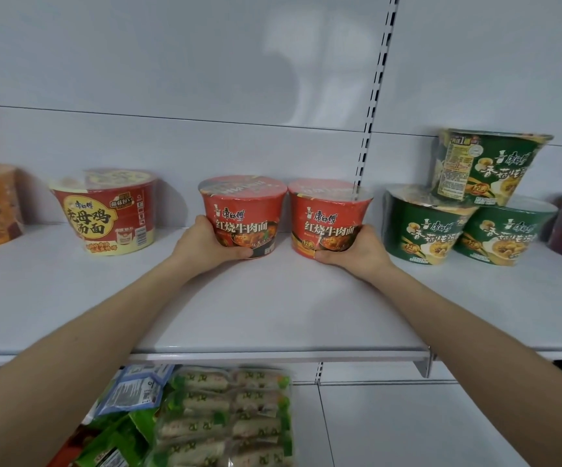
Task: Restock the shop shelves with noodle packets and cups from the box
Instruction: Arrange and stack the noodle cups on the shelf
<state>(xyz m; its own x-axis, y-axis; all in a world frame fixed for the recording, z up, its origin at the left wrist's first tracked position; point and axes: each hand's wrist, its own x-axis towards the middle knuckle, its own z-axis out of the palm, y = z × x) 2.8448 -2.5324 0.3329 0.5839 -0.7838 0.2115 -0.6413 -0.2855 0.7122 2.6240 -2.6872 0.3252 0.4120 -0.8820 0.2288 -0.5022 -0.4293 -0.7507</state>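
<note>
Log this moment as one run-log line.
phase: shelving cups | left hand: grips left red cup | right hand: grips right red cup | both standing on shelf

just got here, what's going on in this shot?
A person's left hand grips the left red cup and the right hand grips the right red cup, side by side on the white shelf. Three green cups sit stacked to their right; a red-and-yellow cup stands to their left.
</note>
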